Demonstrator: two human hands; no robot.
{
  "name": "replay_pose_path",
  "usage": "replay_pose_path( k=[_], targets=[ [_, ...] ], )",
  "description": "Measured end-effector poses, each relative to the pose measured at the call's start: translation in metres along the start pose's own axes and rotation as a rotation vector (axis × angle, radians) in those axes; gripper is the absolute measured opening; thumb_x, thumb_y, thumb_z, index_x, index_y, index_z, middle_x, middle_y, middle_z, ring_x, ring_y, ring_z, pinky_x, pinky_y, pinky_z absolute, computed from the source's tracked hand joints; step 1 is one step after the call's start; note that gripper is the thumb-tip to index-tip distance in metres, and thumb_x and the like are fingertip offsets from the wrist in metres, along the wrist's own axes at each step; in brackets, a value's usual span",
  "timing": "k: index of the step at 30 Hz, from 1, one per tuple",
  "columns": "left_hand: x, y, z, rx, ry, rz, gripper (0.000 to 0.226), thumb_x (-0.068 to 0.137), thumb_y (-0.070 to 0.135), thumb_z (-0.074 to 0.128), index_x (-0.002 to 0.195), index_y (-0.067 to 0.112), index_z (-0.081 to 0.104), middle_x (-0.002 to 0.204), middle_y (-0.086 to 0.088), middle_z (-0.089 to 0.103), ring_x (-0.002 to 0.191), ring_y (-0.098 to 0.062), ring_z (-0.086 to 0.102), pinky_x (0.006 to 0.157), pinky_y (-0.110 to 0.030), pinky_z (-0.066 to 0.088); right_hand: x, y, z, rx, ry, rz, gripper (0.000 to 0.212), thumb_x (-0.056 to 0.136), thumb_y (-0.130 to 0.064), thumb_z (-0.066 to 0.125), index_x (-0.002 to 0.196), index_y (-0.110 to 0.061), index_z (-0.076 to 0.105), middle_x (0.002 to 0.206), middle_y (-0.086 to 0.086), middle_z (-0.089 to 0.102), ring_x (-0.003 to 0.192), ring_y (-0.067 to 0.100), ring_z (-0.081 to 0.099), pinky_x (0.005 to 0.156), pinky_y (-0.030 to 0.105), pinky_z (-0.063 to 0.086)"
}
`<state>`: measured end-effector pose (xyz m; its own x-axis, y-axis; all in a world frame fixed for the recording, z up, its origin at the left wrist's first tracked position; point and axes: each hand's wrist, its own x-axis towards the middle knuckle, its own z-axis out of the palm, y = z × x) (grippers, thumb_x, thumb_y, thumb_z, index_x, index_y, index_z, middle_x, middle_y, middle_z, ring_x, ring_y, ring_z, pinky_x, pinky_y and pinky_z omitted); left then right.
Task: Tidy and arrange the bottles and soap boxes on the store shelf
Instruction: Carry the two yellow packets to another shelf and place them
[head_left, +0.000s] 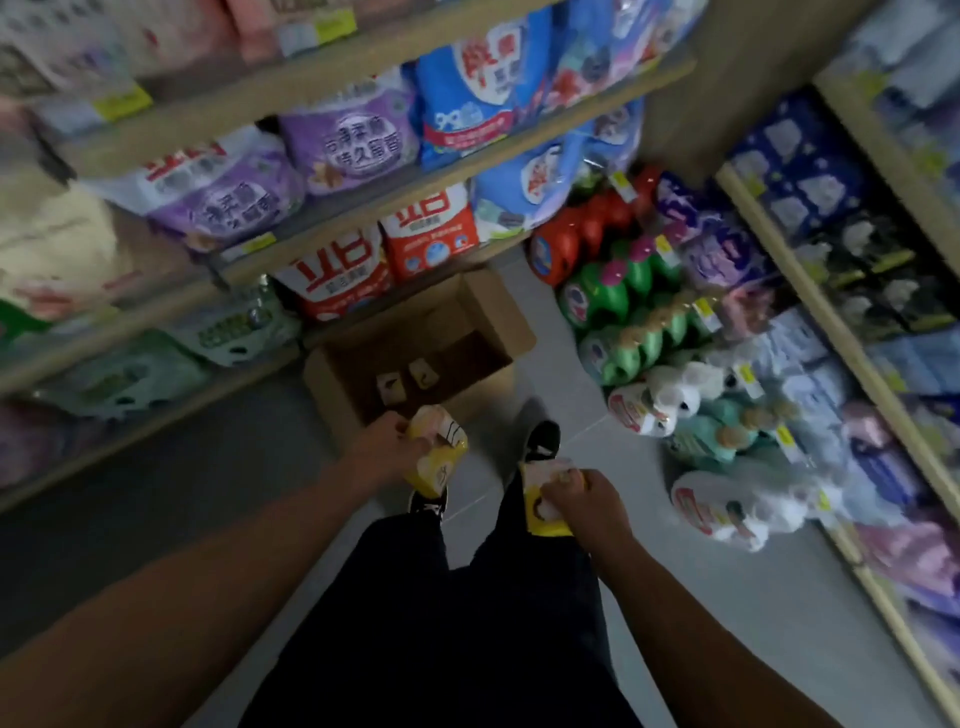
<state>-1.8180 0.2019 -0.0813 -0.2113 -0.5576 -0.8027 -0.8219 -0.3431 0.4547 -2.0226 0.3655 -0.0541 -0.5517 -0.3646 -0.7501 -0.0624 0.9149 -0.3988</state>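
My left hand (387, 441) grips a stack of yellow soap boxes (439, 457) over the near edge of an open cardboard carton (498, 312) on the floor. My right hand (584, 496) holds another yellow soap box (540, 506) above my right leg. Two small soap boxes (405, 382) lie on the carton's bottom. Red, green, white and teal detergent bottles (623, 312) stand in rows on the floor at the right shelf's foot. The whole view is blurred.
Shelves on the left hold purple, blue and red detergent bags (353, 140). The right shelf (810, 291) carries blue and purple packs. Grey floor runs between them, with my legs and black shoes (543, 441) below the carton.
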Motion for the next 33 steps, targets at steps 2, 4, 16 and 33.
replay_pose_path(
  k=[2, 4, 16, 33],
  targets=[
    [0.013, 0.003, 0.003, -0.139, 0.028, -0.067, 0.045, 0.088, 0.037, 0.066, 0.122, 0.01, 0.053, 0.113, -0.008, 0.059, 0.099, -0.021, 0.059, 0.077, -0.037, 0.054, 0.038, -0.021, -0.005, -0.054, -0.056, -0.048, 0.036, 0.084, -0.028, 0.072, 0.113, -0.01, 0.059, 0.103, 0.009, 0.063, 0.091, 0.025, 0.06, 0.07, 0.032, 0.043],
    [0.032, 0.001, 0.012, -0.271, 0.063, -0.13, 0.045, 0.086, 0.036, 0.069, 0.123, 0.013, 0.055, 0.114, -0.007, 0.061, 0.104, -0.024, 0.061, 0.092, -0.044, 0.052, 0.082, -0.038, -0.006, -0.14, -0.115, -0.093, 0.034, 0.083, -0.029, 0.072, 0.111, -0.014, 0.059, 0.101, 0.007, 0.063, 0.089, 0.024, 0.06, 0.071, 0.033, 0.045],
    [0.323, -0.102, 0.096, -0.525, 0.425, -0.369, 0.025, 0.077, 0.046, 0.071, 0.092, 0.029, 0.061, 0.092, 0.002, 0.068, 0.084, -0.019, 0.065, 0.078, -0.038, 0.057, 0.429, -0.087, 0.176, -0.402, -0.339, -0.301, 0.052, 0.081, -0.029, 0.077, 0.126, -0.011, 0.058, 0.117, 0.009, 0.063, 0.106, 0.028, 0.061, 0.09, 0.043, 0.05],
    [0.596, -0.223, 0.194, -0.264, 0.265, -0.345, 0.043, 0.099, 0.039, 0.046, 0.113, 0.002, 0.063, 0.111, -0.016, 0.065, 0.099, -0.029, 0.061, 0.082, -0.031, 0.05, 0.671, -0.013, 0.374, -0.764, -0.326, -0.334, 0.051, 0.089, -0.026, 0.069, 0.131, -0.002, 0.054, 0.131, 0.02, 0.056, 0.119, 0.035, 0.056, 0.096, 0.038, 0.048]
  ],
)
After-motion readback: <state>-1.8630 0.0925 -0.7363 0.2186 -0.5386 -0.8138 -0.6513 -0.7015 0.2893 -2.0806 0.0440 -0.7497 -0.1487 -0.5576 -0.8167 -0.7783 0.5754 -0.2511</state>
